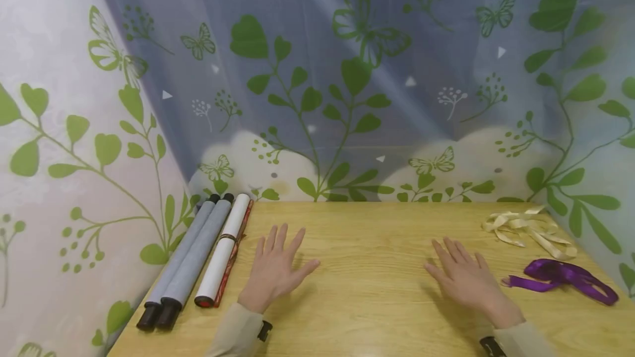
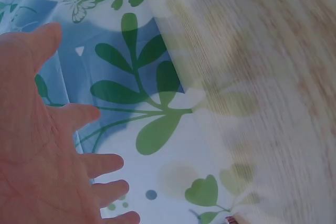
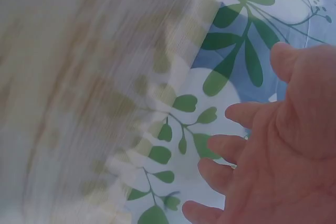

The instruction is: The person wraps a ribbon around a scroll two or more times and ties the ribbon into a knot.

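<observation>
My left hand [image 1: 275, 271] is held over the wooden table with fingers spread and straight, holding nothing. Just to its left lies a white rolled scroll [image 1: 223, 260] tied round the middle with a dark cord, with a red patterned strip [image 1: 233, 260] along its side. My right hand [image 1: 468, 280], fingers extended and holding nothing, is nearest to a purple ribbon [image 1: 560, 280] on its right. Beyond that is a loose heap of cream ribbon [image 1: 531, 227]. In the wrist views the left palm [image 2: 31, 135] and right palm [image 3: 294, 135] both show bare.
Two grey rolled scrolls [image 1: 198, 252] with black end knobs lie side by side at the table's left edge. The wooden table [image 1: 367, 291] meets a curtain [image 1: 317, 98] printed with green leaves and butterflies at the back, and similar printed cloth hangs at both sides.
</observation>
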`<state>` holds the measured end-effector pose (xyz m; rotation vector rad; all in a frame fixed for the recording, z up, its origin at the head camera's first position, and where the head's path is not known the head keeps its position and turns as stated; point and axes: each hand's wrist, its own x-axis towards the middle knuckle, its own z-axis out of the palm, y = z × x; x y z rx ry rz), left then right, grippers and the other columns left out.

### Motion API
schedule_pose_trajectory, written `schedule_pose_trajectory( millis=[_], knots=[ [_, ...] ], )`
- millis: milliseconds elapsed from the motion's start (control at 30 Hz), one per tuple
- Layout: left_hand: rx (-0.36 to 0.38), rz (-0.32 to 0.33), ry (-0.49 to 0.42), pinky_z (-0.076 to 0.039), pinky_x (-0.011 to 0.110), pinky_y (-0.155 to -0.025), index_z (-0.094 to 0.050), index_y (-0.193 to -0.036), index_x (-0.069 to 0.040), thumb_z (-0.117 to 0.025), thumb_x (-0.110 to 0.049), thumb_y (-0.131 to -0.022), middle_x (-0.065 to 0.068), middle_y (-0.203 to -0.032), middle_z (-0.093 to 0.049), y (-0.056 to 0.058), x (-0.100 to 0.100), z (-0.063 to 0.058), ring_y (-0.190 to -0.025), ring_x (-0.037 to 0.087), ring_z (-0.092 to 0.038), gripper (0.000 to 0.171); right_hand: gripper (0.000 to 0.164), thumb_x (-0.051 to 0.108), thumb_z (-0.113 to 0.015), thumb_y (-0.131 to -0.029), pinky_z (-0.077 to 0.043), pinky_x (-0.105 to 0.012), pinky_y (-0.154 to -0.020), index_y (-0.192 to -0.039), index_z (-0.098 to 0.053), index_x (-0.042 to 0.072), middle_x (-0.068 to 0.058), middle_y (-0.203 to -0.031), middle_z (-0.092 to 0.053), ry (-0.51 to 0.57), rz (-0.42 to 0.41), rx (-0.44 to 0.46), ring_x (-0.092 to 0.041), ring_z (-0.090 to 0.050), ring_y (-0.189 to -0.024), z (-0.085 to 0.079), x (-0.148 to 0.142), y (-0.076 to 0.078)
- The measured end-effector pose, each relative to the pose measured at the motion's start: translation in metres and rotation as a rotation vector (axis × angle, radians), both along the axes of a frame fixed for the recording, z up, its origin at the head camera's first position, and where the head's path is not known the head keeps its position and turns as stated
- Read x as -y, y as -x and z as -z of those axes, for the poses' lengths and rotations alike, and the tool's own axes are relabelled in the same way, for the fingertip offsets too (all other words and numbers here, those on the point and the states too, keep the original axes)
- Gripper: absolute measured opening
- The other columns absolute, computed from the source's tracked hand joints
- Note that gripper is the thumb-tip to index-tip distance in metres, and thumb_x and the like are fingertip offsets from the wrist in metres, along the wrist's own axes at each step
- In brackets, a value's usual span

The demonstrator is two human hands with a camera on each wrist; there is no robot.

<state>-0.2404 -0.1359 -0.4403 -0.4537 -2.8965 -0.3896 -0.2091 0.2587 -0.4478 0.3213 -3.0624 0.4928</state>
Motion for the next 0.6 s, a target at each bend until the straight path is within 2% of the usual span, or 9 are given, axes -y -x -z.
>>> schedule_pose_trajectory(
  millis=[167, 233, 400, 500, 600],
  knots=[
    [0.005, 0.004, -0.012, -0.016, 0.065, -0.115, -0.033, -0.154, -0.025, -0.042, -0.072, -0.091, 0.021, -0.160, -0.023, 0.000, 0.000, 0.001, -0.148, 0.043, -0.017, 0.079, 0.074, 0.054, -0.036, -0.102, -0.012, -0.077, -0.105, -0.152, -0.029, 0.000, -0.032, -0.156, -0.021, -0.008, 0.008, 0.031, -0.055, -0.019, -0.140, 0.001, -0.011, 0.003],
    [-0.001, 0.000, -0.019, -0.018, 0.065, -0.114, -0.034, -0.154, -0.024, -0.042, -0.071, -0.092, 0.021, -0.159, -0.025, 0.002, 0.000, 0.002, -0.148, 0.043, -0.019, 0.078, 0.072, 0.052, -0.037, -0.103, -0.018, -0.077, -0.103, -0.151, -0.032, -0.002, -0.035, -0.153, -0.025, -0.027, 0.003, 0.010, -0.057, -0.023, -0.138, 0.000, -0.017, 0.004],
    [-0.067, 0.016, -0.078, -0.035, 0.062, -0.107, -0.044, -0.148, -0.017, -0.044, -0.063, -0.096, 0.024, -0.149, -0.041, 0.007, -0.001, 0.001, -0.138, 0.044, -0.038, 0.069, 0.062, 0.036, -0.048, -0.102, -0.034, -0.072, -0.098, -0.143, -0.040, -0.009, -0.043, -0.142, -0.034, -0.035, -0.021, -0.054, -0.061, -0.034, -0.129, 0.001, -0.037, 0.007],
    [-0.105, 0.017, -0.109, -0.043, 0.060, -0.100, -0.050, -0.143, -0.012, -0.046, -0.056, -0.098, 0.025, -0.141, -0.050, 0.009, -0.003, 0.000, -0.129, 0.042, -0.049, 0.063, 0.057, 0.026, -0.052, -0.100, -0.036, -0.070, -0.098, -0.139, -0.041, -0.014, -0.047, -0.136, -0.037, -0.004, -0.033, -0.038, -0.063, -0.038, -0.124, 0.004, -0.051, 0.009],
    [-0.109, 0.001, -0.125, -0.045, 0.059, -0.098, -0.054, -0.139, -0.011, -0.048, -0.053, -0.098, 0.023, -0.136, -0.056, 0.009, -0.004, -0.001, -0.124, 0.040, -0.054, 0.059, 0.049, 0.013, -0.057, -0.095, -0.040, -0.068, -0.095, -0.133, -0.047, -0.017, -0.047, -0.126, -0.046, -0.018, -0.047, -0.050, -0.061, -0.046, -0.117, 0.006, -0.065, 0.009]
  ],
)
